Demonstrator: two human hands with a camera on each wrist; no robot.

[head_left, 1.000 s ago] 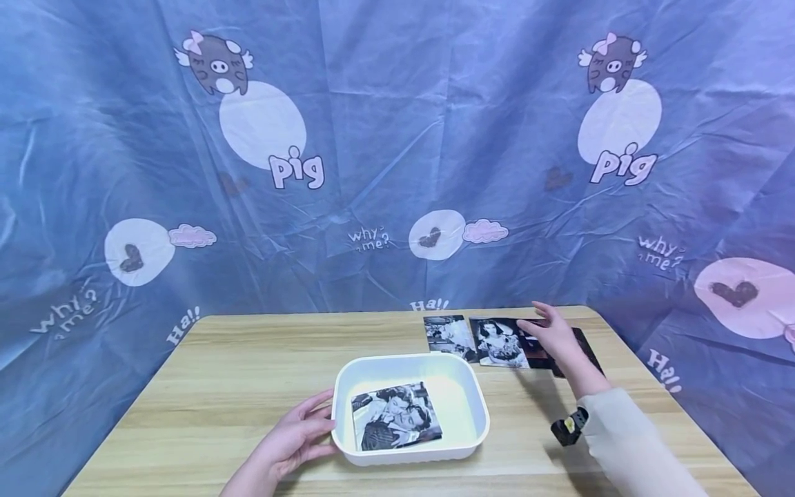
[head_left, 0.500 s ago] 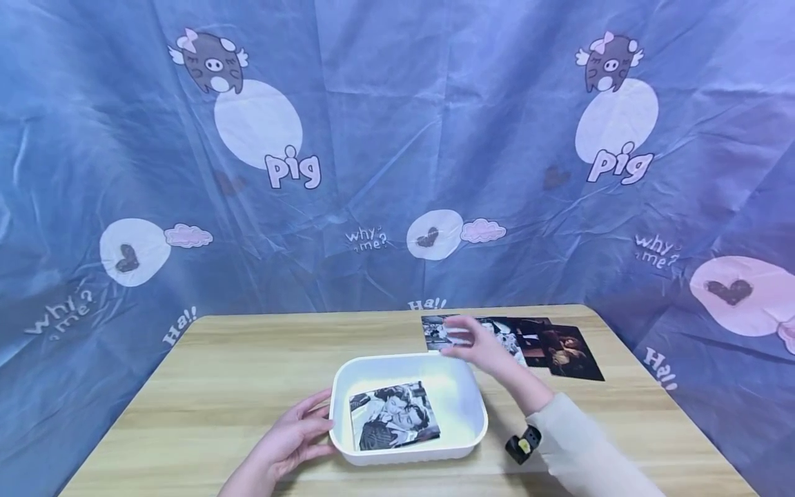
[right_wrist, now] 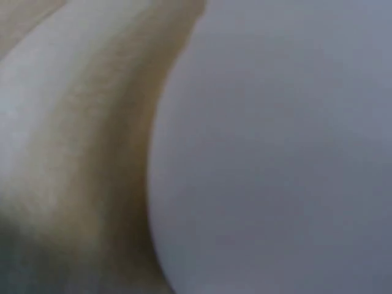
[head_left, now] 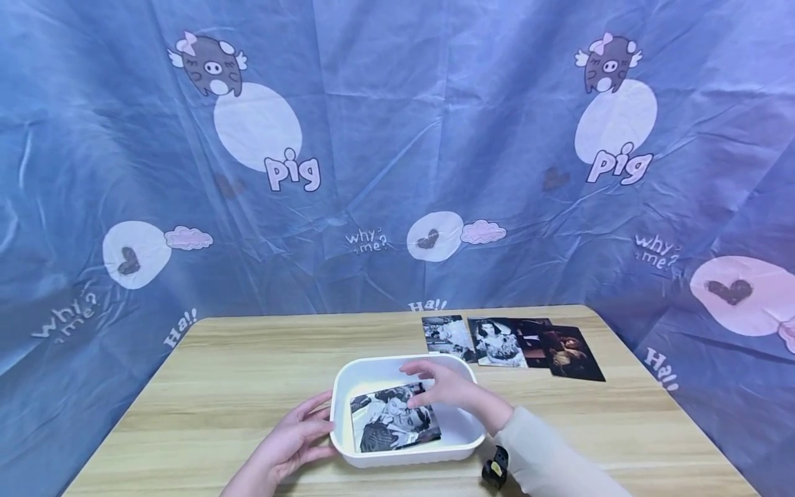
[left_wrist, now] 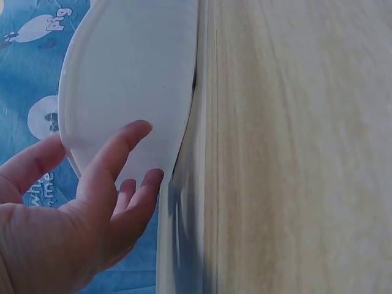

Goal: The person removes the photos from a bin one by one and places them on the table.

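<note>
A white rectangular plastic bin (head_left: pixel 466 449) stands on the table with a stack of black-and-white photo prints (head_left: pixel 385 417) lying inside. My left hand (head_left: pixel 304 431) rests against the bin's left side; the left wrist view shows its fingertips (left_wrist: pixel 142 127) touching the white outer wall, loosely spread. Over the bin's right half reaches my right hand (head_left: pixel 444 386), fingers apart and slightly bent, thumb overlapping the top photo. Nothing shows between its fingers. In the right wrist view a blurred white surface (right_wrist: pixel 275 153) fills the right side, and the hand is hidden.
Behind the bin, at the table's back right, lie a black-and-white photo (head_left: pixel 447 335), a portrait of a dark-haired figure (head_left: pixel 499 345) and a dark colour photo (head_left: pixel 571 355) overlapping another dark one. A blue printed curtain (head_left: pixel 348 276) hangs beyond the wooden table (head_left: pixel 248 359).
My right hand has moved from the photos at the back right, leftward and nearer, to over the stack in the bin. The left hand has stayed at the bin's side.
</note>
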